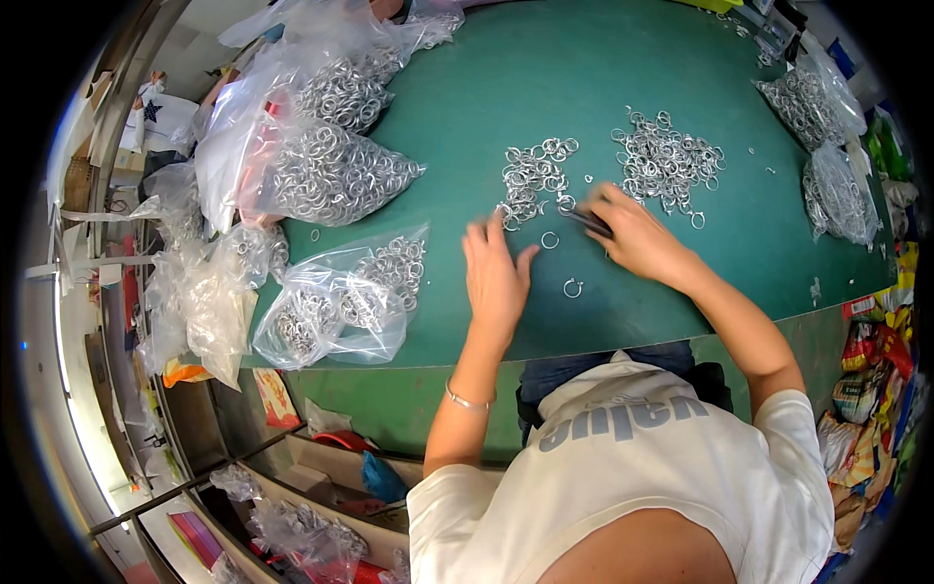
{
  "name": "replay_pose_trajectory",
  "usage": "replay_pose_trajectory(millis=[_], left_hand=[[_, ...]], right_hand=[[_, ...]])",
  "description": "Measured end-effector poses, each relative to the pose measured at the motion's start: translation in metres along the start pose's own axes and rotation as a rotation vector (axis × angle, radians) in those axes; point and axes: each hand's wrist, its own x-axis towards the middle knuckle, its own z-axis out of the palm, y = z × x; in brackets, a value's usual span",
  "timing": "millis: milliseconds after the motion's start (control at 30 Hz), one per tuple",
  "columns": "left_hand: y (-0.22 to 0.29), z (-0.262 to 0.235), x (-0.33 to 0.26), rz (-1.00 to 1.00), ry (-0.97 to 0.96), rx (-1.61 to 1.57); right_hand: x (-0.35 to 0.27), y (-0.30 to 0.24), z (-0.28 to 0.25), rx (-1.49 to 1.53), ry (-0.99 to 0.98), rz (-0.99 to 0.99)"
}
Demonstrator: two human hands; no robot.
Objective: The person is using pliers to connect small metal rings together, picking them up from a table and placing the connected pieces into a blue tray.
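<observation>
My right hand [632,234] is closed around a dark tool that looks like pliers [592,222]. The tool's tip meets a silver metal ring [566,203] beside the left pile. My left hand [496,273] rests with fingers stretched out and thumb apart, its fingertips at the near edge of the small pile of silver rings [533,175]. Between the hands lies a single ring [550,239]. Closer to me is another ring with a small gap or tab [573,288]. A wider pile of rings [666,156] spreads beyond my right hand.
On the green table [467,107], a clear bag of rings [341,302] lies left of my left arm. Larger full bags [331,175] are heaped farther left. More bags of rings [837,195] sit at the right edge. Open drawers [321,467] are below the table's left side.
</observation>
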Motion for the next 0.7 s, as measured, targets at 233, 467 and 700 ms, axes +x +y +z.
replay_pose_trajectory(millis=[233, 467, 700], left_hand=[[-0.034, 0.027, 0.039, 0.122, 0.048, -0.112], [-0.042, 0.002, 0.068, -0.234, -0.101, -0.956], [-0.043, 0.018, 0.077, -0.363, -0.238, -1.316]], right_hand=[[0.079, -0.015, 0.03, -0.268, 0.013, -0.068], [0.069, 0.004, -0.024, 0.148, 0.036, 0.169], [0.053, 0.035, -0.047, 0.327, 0.129, 0.302]])
